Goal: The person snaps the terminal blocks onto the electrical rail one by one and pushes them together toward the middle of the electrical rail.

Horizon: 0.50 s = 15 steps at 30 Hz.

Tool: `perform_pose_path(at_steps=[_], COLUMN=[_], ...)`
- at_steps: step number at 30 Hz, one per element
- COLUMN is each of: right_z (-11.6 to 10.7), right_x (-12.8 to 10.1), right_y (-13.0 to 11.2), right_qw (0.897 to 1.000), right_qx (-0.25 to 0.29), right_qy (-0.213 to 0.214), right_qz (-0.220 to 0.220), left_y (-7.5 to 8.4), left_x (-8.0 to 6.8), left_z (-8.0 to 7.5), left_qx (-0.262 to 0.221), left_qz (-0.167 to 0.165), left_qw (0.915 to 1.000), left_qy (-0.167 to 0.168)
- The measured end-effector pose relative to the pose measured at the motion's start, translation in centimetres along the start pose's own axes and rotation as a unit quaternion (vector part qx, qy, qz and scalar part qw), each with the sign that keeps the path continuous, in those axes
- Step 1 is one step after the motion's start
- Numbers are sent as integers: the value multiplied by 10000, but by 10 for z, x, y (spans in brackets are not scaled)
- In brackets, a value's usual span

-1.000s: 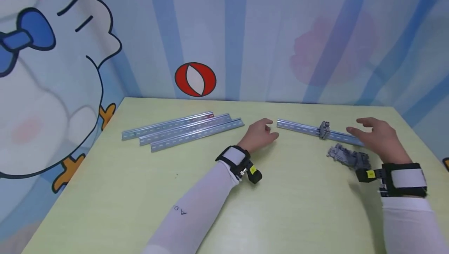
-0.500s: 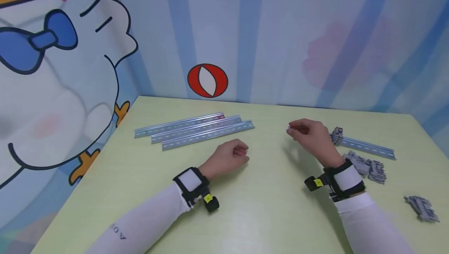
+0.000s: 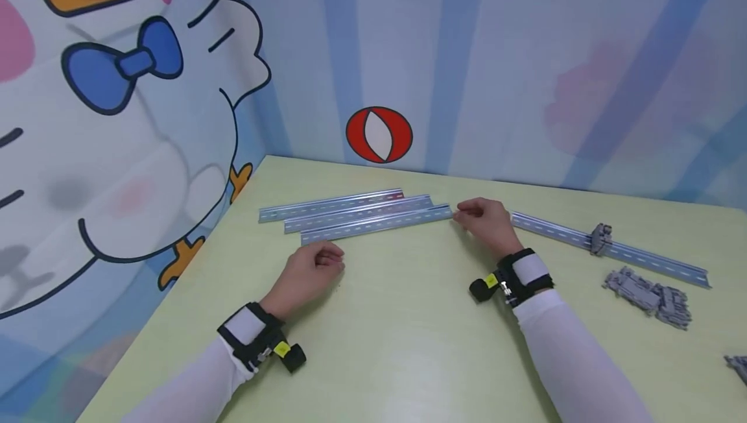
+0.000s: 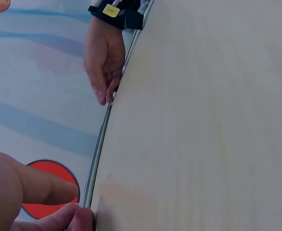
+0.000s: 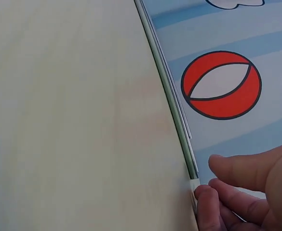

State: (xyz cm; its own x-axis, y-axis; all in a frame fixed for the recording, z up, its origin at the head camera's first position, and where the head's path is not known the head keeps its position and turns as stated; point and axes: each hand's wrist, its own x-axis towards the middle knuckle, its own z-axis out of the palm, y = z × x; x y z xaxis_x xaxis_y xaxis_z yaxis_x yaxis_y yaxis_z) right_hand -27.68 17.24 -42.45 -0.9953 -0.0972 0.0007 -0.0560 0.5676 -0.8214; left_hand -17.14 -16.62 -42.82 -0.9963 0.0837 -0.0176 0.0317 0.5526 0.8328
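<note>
Right hand (image 3: pixel 487 225), thumb and fingers apart, is being brought from the lone strip (image 3: pixel 656 262) to the right end of the front strip (image 3: pixel 376 223) of three on the table (image 3: pixel 385 351), its left end being neared by the relaxed left hand (image 3: pixel 306 277), attention seemingly being shifted there.

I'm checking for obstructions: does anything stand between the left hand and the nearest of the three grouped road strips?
Nothing visible does: the left hand is by the left end of the nearest road strip, no object between them.
</note>
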Motion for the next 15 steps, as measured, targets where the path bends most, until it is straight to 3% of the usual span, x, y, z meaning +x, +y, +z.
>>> perform_pose_path(at_steps=[6,12,15], right_z=[11,9,9], right_x=[15,13,12], right_y=[6,11,9], right_qw=[9974,9967,9982], right_qx=[-618,-731,-477], right_qy=[241,91,60], right_qz=[-274,-333,-352], left_y=[-25,-39,-41], left_x=[3,22,25], left_z=[-36,-54,-58], left_qx=[366,-390,-396], left_qz=[-585,-1111,-1146], left_qw=[9945,9870,9861], left_qy=[790,1098,1135])
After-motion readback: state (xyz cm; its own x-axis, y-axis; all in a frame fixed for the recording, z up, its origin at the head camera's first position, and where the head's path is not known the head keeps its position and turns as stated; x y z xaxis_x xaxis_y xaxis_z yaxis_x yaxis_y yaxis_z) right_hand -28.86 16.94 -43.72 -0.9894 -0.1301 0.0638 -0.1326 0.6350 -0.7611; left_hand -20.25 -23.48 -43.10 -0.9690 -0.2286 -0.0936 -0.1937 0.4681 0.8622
